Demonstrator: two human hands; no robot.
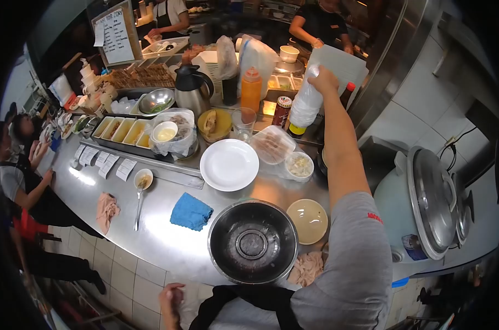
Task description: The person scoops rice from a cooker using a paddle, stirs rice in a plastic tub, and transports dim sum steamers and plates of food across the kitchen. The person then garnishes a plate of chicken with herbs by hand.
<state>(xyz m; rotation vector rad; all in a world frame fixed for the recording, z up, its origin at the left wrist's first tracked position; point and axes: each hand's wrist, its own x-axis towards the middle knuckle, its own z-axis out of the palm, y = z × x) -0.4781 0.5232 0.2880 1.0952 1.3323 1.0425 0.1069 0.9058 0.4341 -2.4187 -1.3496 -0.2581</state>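
My right hand (323,80) reaches far forward and is closed on the upper end of a white stack in clear plastic wrap (304,108). Its lower end meets a bottle with a yellow label (297,131); whether the two touch, I cannot tell. Beside it stands a dark red drink can (282,111). Low at my front, my left hand (171,297) has its fingers curled in; what they hold, if anything, is hidden. Nearest me on the steel counter sit a large black bowl (252,242), a cream bowl (308,221) and a white plate (229,164).
A blue cloth (191,211), a spoon in a small bowl (140,190) and paper slips (107,165) lie leftward. Behind stand an orange squeeze bottle (251,91) and a steel jug (193,91). A large lidded pot (425,198) is right. Other people work across the counter and at left.
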